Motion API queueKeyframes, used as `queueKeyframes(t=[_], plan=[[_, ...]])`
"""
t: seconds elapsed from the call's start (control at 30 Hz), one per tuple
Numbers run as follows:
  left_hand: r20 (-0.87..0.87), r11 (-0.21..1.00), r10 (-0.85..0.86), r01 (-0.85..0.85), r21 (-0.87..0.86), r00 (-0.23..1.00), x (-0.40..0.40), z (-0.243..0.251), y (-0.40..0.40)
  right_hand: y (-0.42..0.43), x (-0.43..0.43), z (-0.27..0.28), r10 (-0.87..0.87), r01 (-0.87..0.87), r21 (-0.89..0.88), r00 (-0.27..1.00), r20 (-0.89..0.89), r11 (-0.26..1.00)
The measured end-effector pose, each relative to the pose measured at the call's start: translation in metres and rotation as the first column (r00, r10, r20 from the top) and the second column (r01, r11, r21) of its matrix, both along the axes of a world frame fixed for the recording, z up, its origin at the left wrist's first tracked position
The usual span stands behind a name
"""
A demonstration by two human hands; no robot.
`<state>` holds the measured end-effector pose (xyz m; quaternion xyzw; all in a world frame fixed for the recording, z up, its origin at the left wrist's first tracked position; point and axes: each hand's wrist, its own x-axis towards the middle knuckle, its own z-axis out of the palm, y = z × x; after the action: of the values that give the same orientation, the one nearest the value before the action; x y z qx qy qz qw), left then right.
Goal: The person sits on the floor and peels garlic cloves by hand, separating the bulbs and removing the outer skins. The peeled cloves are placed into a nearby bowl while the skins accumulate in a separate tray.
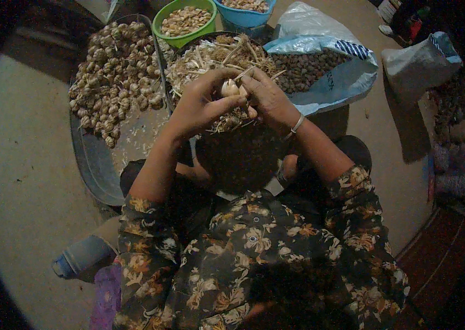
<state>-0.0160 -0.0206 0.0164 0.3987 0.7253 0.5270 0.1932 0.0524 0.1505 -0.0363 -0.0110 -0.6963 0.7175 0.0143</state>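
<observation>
Between my hands, over a heap of garlic skins and dry stalks (203, 62), is a partly opened garlic bulb (230, 89). My left hand (207, 95) curls round its left side, the thumb along its lower edge. My right hand (269, 97), with a bangle at the wrist, has its fingertips at the stalk and the bulb's right side. A loose-looking clove (252, 111) shows just below the right fingers. The heap lies in a dark-rimmed container, partly hidden by my hands.
Whole garlic bulbs (121, 70) fill much of a metal tray (92, 165) on the left. Beyond stand a green basin (212, 31) of cloves and a blue tub (247, 18). An open woven sack (319, 93) holds small dark pieces. A bottle-like container (86, 253) lies at lower left.
</observation>
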Motion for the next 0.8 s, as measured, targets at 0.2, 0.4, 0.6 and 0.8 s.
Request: queueKeyframes(t=[0.2, 0.4, 0.6, 0.8], plan=[[0.030, 0.996, 0.041, -0.043, 0.075, 0.999, 0.000, 0.005, -0.004, 0.004, 0.002, 0.001, -0.033, 0.032, -0.053, 0.999, -0.030, 0.998], [-0.444, 0.995, 0.087, -0.101, -0.009, 0.892, -0.009, -0.004, -0.003, 0.004, 0.006, 0.010, -0.107, 0.112, 0.204, 0.994, -0.032, 0.973], [-0.568, 0.992, 0.062, -0.112, -0.053, 0.820, -0.003, -0.007, 0.004, 0.000, 0.005, 0.005, -0.047, 0.140, 0.458, 0.977, -0.208, 0.878], [-0.304, 0.999, 0.054, -0.052, 0.015, 0.951, -0.004, -0.016, 0.001, 0.006, 0.003, -0.005, -0.069, 0.091, 0.239, 0.993, -0.097, 0.967]])
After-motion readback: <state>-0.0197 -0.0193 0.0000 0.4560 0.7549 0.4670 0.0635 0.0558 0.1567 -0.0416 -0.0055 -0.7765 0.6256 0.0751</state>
